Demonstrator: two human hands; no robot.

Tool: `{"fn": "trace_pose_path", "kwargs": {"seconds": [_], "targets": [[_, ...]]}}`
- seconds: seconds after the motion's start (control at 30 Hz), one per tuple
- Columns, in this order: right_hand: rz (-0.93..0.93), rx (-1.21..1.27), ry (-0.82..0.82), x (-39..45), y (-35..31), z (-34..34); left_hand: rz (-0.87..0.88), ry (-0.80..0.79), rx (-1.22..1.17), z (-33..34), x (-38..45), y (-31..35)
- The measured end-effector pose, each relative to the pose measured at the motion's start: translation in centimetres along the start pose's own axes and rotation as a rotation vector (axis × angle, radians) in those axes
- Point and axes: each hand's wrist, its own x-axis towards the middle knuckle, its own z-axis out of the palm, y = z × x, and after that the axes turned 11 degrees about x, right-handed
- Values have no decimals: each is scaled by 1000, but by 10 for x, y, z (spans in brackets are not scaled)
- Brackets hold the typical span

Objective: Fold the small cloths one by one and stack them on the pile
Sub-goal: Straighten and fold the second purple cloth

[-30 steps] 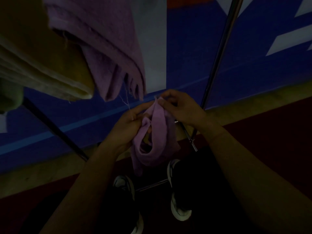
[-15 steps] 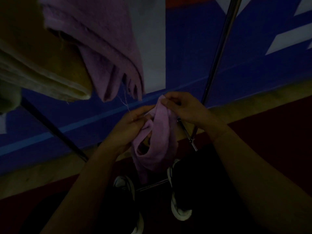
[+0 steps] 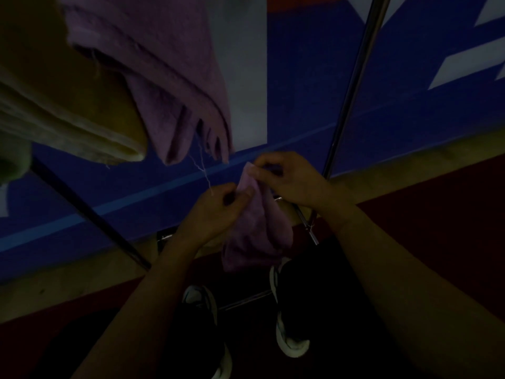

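- Soft lilac cloth (image 3: 257, 228), terry-like and crumpled, hangs between both hands below the pile (image 3: 153, 77) of folded lilac cloths.
- Left hand (image 3: 216, 212) pinches its side edge; right hand (image 3: 289, 181) pinches its top corner, fingers closed on fabric.
- Thin loose thread (image 3: 203, 168) dangles from the pile.
- Shiny metal pole (image 3: 352, 86) stands just behind the right hand; white-soled shoes (image 3: 289, 343) lie below the cloth.
- No writing is readable.

Purple cloth (image 3: 257, 228) between left hand (image 3: 216, 212) and right hand (image 3: 289, 181)
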Motion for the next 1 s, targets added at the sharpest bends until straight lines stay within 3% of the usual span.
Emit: {"fn": "trace_pose_path", "kwargs": {"seconds": [0.27,0.5,0.83,1.0], "targets": [[-16,-21,15,1,-3,7,125,62,-96,1,-4,7],[34,20,-5,0,-7,6,190,249,77,6,-2,1],[32,20,-41,0,-1,7,240,312,75,7,-3,2],[-19,-120,-87,0,5,3,270,328,180,8,-2,-1]]}}
